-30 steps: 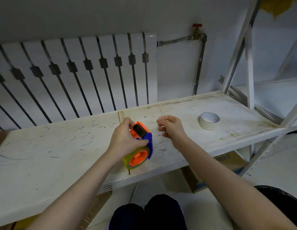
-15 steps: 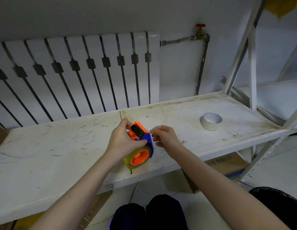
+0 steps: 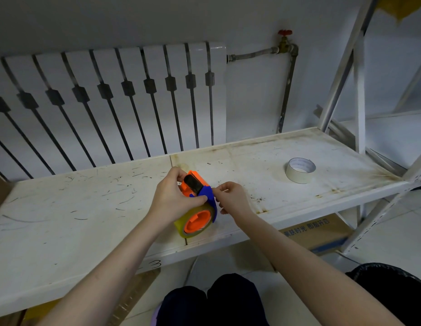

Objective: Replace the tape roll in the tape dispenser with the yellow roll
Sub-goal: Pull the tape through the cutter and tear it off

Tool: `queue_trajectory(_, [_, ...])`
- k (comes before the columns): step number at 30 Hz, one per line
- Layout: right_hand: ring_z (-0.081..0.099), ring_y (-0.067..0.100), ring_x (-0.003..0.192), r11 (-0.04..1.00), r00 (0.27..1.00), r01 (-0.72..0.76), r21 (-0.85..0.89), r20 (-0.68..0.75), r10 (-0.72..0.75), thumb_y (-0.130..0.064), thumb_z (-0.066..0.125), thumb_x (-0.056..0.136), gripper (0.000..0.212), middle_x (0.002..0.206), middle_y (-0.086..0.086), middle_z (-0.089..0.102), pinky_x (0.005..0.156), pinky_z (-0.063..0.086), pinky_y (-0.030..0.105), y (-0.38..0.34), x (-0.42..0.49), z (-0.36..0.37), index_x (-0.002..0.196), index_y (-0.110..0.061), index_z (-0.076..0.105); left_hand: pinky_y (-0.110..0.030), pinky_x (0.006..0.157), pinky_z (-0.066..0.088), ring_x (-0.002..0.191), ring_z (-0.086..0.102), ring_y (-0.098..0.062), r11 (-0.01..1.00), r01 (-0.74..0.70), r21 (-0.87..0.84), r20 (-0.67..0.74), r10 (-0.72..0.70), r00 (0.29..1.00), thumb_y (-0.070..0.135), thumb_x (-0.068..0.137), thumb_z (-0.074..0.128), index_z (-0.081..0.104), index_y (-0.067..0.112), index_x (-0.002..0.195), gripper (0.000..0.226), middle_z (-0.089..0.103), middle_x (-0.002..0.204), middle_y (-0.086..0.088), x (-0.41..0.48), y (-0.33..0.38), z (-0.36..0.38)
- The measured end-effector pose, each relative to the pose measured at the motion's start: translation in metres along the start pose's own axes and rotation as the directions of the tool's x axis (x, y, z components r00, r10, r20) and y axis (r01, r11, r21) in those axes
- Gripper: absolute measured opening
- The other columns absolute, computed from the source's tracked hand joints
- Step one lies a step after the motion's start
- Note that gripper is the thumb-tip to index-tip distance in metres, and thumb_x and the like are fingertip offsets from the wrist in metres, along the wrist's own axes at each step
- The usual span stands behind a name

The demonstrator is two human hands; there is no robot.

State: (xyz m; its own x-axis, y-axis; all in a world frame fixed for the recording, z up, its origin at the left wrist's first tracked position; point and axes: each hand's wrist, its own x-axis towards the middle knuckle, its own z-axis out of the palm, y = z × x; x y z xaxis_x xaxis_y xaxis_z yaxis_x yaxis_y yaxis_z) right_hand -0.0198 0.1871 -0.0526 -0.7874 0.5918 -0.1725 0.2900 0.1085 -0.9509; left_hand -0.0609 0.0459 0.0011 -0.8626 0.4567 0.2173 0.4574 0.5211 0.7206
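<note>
An orange and blue tape dispenser (image 3: 197,184) sits over the white shelf (image 3: 63,220) near its front edge. A yellow tape roll (image 3: 189,217) is on the dispenser's orange hub. My left hand (image 3: 174,196) grips the dispenser from the left, thumb across its blue side. My right hand (image 3: 230,198) is at the dispenser's right side with fingertips pinched together at the blue edge; whether they hold tape I cannot tell. A white tape roll (image 3: 300,170) lies flat on the shelf to the right, apart from both hands.
A white radiator (image 3: 110,102) stands behind the shelf, with a pipe and red valve (image 3: 285,34) to its right. Shelf uprights (image 3: 341,74) rise at the right. A cardboard box (image 3: 315,231) sits under the shelf. My dark-clothed knees (image 3: 209,302) are below.
My right hand has moved left from open shelf space to the dispenser's blue edge, fingers pinched. My left hand keeps its grip on the dispenser.
</note>
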Motion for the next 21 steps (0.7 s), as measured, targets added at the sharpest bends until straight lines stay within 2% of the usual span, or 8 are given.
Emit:
queue_trajectory(5, [0.049, 0.013, 0.060, 0.997, 0.996, -0.076, -0.029, 0.040, 0.077, -0.027, 0.065, 0.083, 0.019, 0.071, 0.003, 0.057, 0.049, 0.042, 0.023, 0.001, 0.004, -0.003, 0.079, -0.009, 0.058, -0.030, 0.076, 0.051, 0.093, 0.052, -0.016, 1.000, 0.007, -0.001, 0.025, -0.007, 1.000, 0.029, 0.062, 0.084, 0.045, 0.021, 0.096, 0.053, 0.054, 0.099, 0.005, 0.001, 0.002, 0.000])
queue_trajectory(9, [0.054, 0.014, 0.070, 0.998, 0.996, -0.020, 0.057, 0.083, 0.015, -0.020, 0.056, 0.089, 0.007, 0.079, 0.001, 0.059, 0.053, 0.045, 0.022, 0.000, 0.007, 0.000, 0.089, -0.013, 0.056, -0.031, 0.077, 0.051, 0.093, 0.052, -0.016, 1.000, 0.001, 0.001, 0.044, -0.001, 0.999, 0.029, 0.062, 0.084, 0.046, 0.020, 0.096, 0.052, 0.054, 0.099, 0.005, 0.002, 0.003, 0.000])
queue_trajectory(11, [0.056, 0.016, 0.074, 0.999, 0.988, -0.028, 0.020, 0.154, 0.024, -0.018, 0.051, 0.092, 0.008, 0.081, 0.002, 0.060, 0.055, 0.048, 0.024, -0.003, 0.009, 0.002, 0.086, -0.016, 0.056, -0.032, 0.077, 0.051, 0.093, 0.052, -0.016, 1.000, 0.005, -0.001, 0.048, -0.005, 0.999, 0.030, 0.062, 0.084, 0.046, 0.020, 0.097, 0.052, 0.054, 0.099, 0.004, 0.004, 0.001, 0.000])
queue_trajectory(13, [0.057, 0.017, 0.077, 0.997, 0.987, -0.057, -0.052, 0.144, 0.064, -0.010, 0.052, 0.090, 0.006, 0.079, 0.001, 0.058, 0.059, 0.050, 0.025, -0.001, 0.010, 0.001, 0.090, -0.016, 0.056, -0.033, 0.078, 0.051, 0.094, 0.052, -0.017, 1.000, 0.028, -0.006, 0.057, -0.027, 0.998, 0.032, 0.062, 0.084, 0.048, 0.019, 0.099, 0.053, 0.055, 0.100, 0.004, 0.005, -0.001, -0.002])
queue_trajectory(15, [0.058, 0.021, 0.085, 0.999, 0.991, -0.007, -0.045, 0.134, 0.013, 0.002, 0.050, 0.085, 0.020, 0.087, 0.004, 0.059, 0.062, 0.051, 0.026, 0.003, 0.008, -0.004, 0.098, -0.014, 0.054, -0.034, 0.079, 0.051, 0.095, 0.053, -0.018, 0.998, 0.057, -0.020, 0.055, -0.055, 0.997, 0.034, 0.062, 0.083, 0.049, 0.017, 0.102, 0.055, 0.056, 0.102, 0.002, 0.007, -0.004, -0.003])
queue_trajectory(17, [0.058, 0.022, 0.096, 0.996, 0.964, 0.088, 0.032, 0.249, -0.094, 0.008, 0.050, 0.081, 0.033, 0.105, 0.007, 0.059, 0.061, 0.049, 0.020, 0.010, -0.002, -0.011, 0.106, -0.013, 0.052, -0.035, 0.078, 0.049, 0.096, 0.053, -0.018, 0.992, 0.099, -0.075, 0.032, -0.097, 0.995, 0.033, 0.061, 0.083, 0.051, 0.015, 0.103, 0.056, 0.057, 0.103, 0.000, 0.010, -0.008, -0.004])
queue_trajectory(19, [0.055, 0.019, 0.107, 0.986, 0.894, 0.164, 0.028, 0.418, -0.161, -0.002, 0.061, 0.075, 0.050, 0.120, 0.001, 0.051, 0.069, 0.047, 0.015, 0.020, -0.015, -0.013, 0.119, -0.019, 0.045, -0.032, 0.073, 0.047, 0.092, 0.053, -0.016, 0.974, 0.162, -0.156, 0.000, -0.164, 0.986, 0.032, 0.061, 0.084, 0.052, 0.013, 0.102, 0.055, 0.056, 0.098, 0.001, 0.014, -0.011, -0.004])
queue_trajectory(21, [0.048, 0.016, 0.118, 0.961, 0.849, 0.275, -0.026, 0.475, -0.230, -0.021, 0.074, 0.065, 0.079, 0.132, -0.004, 0.041, 0.083, 0.047, 0.018, 0.033, -0.024, -0.007, 0.132, -0.025, 0.033, -0.028, 0.065, 0.044, 0.083, 0.051, -0.013, 0.950, 0.224, -0.217, -0.042, -0.238, 0.970, 0.031, 0.062, 0.082, 0.051, 0.012, 0.100, 0.052, 0.053, 0.088, 0.005, 0.019, -0.012, -0.003])
